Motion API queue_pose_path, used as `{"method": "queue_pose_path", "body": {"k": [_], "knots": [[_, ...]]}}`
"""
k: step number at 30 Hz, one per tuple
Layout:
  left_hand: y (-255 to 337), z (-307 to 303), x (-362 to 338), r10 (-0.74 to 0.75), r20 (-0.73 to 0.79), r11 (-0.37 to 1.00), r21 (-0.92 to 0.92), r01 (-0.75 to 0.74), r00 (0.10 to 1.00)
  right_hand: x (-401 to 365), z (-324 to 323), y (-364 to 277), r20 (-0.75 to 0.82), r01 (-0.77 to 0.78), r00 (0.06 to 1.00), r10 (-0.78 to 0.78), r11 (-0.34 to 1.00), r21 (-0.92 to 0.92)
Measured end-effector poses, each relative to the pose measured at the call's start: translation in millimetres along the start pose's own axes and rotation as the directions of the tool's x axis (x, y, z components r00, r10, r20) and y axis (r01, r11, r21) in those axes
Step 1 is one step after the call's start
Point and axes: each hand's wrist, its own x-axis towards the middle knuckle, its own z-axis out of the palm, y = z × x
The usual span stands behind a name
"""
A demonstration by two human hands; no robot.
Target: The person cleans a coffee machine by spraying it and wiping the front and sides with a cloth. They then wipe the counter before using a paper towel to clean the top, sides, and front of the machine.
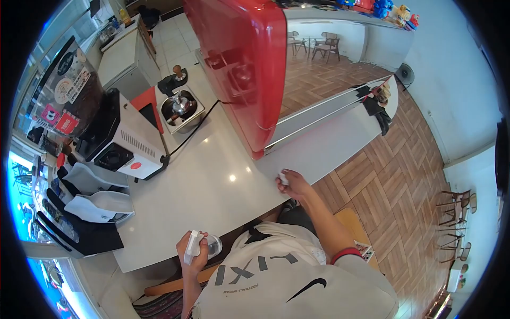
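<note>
My left hand (195, 256) is closed around a spray bottle (214, 246) with a white head and a clear round body, near the counter's front edge. Farther right, my right hand (291, 183) is closed on a small white cloth (283, 177), which rests at the surface of the white counter (212, 196). The fingers hide part of the cloth. A red machine (265, 80) with a shiny side stands just beyond my right hand.
At the left stands a coffee grinder (130, 143) with a black cable across the counter. Behind it is a metal container (183, 109) with tools. White pitcher-like holders (98, 206) stand at the counter's left end. Dark items (377, 109) lie far right.
</note>
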Motion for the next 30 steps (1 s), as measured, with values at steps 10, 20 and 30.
{"method": "queue_pose_path", "body": {"k": [10,20,30], "knots": [[17,39,55,0.182,0.18,0.983,-0.051,-0.176,0.967,-132,-61,-34,-0.45,0.24,0.877,-0.167,0.964,0.111],[80,107,69,0.243,0.26,0.969,-0.03,-0.244,0.935,-96,-142,-71,-0.548,0.122,0.326,-0.771,0.609,-0.784],[145,231,70,0.151,0.116,0.988,0.0,-0.152,0.982,-35,-204,-148,0.118,-0.267,0.637,-0.762,-0.362,-0.893]]}}
